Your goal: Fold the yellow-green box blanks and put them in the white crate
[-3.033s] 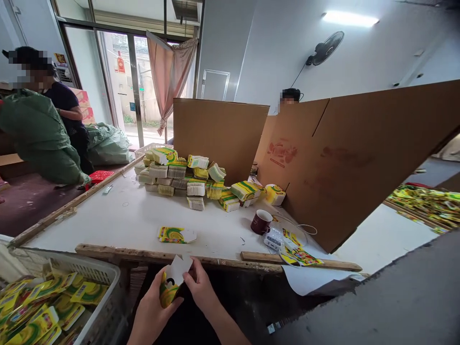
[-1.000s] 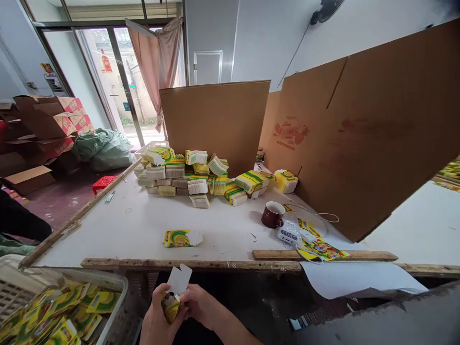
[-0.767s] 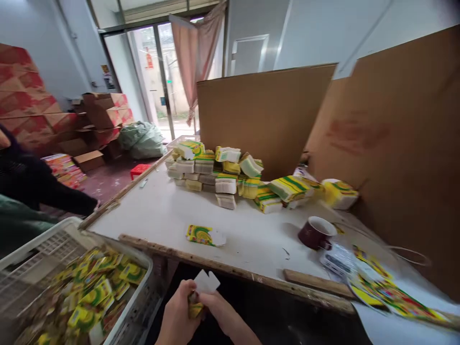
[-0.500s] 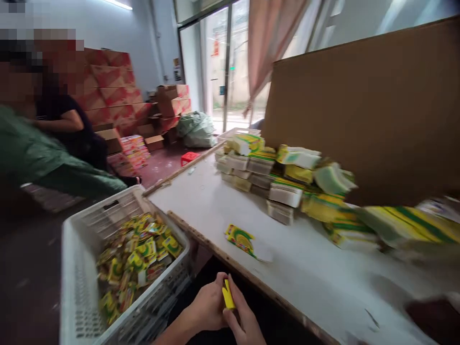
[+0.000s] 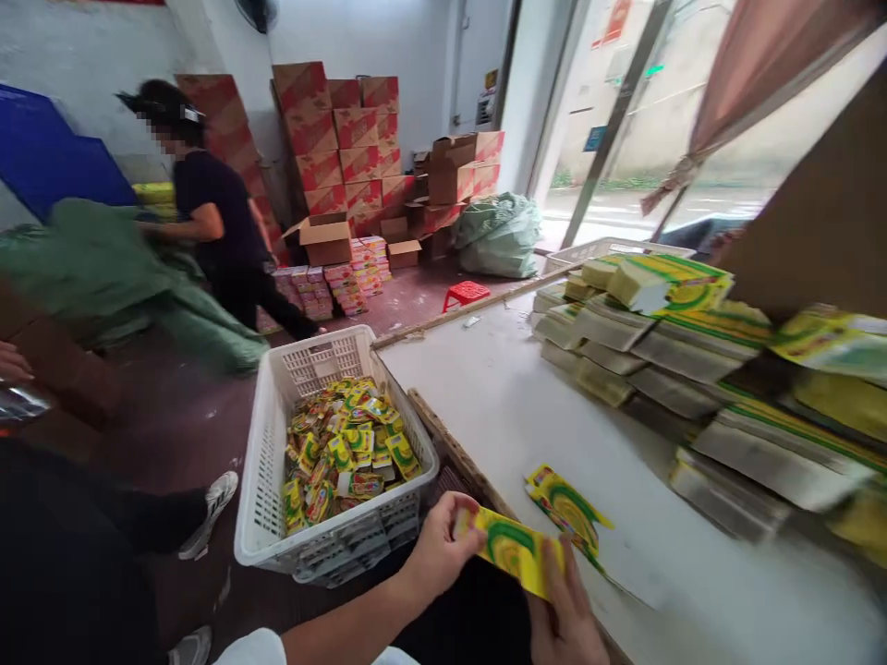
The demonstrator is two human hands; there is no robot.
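Note:
Between my two hands is a small yellow and green carton [image 5: 511,550], turned with its printed face up. My left hand [image 5: 443,540] pinches its left end with the thumb on top. Around the right end, the fingers of my right hand [image 5: 566,600] are closed. Just beyond, a flat yellow and green carton [image 5: 568,506] lies on the white table [image 5: 499,388] near its edge. To the left, a white plastic crate [image 5: 253,489] holds a heap of small yellow cartons [image 5: 346,453].
Stacks of flat cartons [image 5: 693,369] fill the table's right side. Behind the crate, a person [image 5: 214,203] handles a green sack [image 5: 125,277]. Another person's shoe [image 5: 214,513] is left of the crate. Red boxes [image 5: 360,139] and a red stool [image 5: 466,294] stand farther back.
My view has swung left, bringing more of the crate and room into sight. The carton in my hands has turned from its narrow yellow edge to its broad printed face, and my hands have spread apart.

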